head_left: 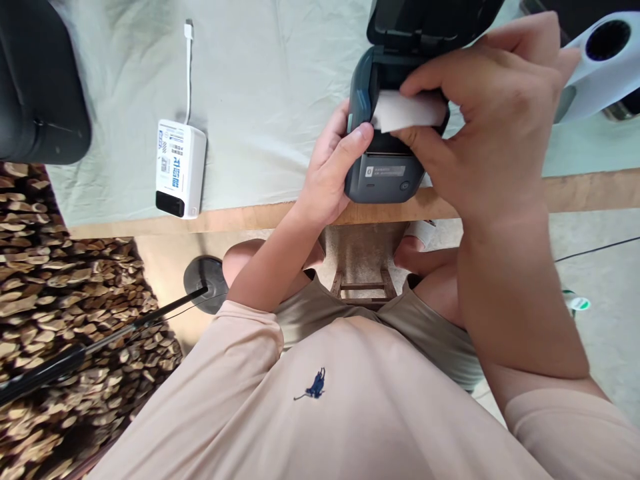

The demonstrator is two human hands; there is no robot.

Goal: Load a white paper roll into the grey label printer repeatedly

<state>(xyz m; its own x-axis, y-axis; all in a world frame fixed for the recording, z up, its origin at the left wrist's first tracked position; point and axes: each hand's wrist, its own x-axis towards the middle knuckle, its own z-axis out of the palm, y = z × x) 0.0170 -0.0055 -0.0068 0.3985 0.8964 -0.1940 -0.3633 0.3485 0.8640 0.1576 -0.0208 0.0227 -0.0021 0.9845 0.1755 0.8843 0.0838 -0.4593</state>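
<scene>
A dark grey portable label printer (385, 180) is held at the table's front edge, its black lid (433, 23) swung up. My left hand (333, 163) grips the printer's left side, thumb on the rim of the opening. Inside the compartment lies a white paper roll (407, 112). My right hand (485, 113) reaches in from the right and pinches the roll between thumb and fingers. Part of the roll's right end is hidden by that hand.
A white power bank (180, 167) with a short cable lies on the covered table (260, 100). At top left stands a black case (40, 80). A larger white roll (607, 67) is at top right. Below left are a black stand (205, 283) and stacked firewood (65, 280).
</scene>
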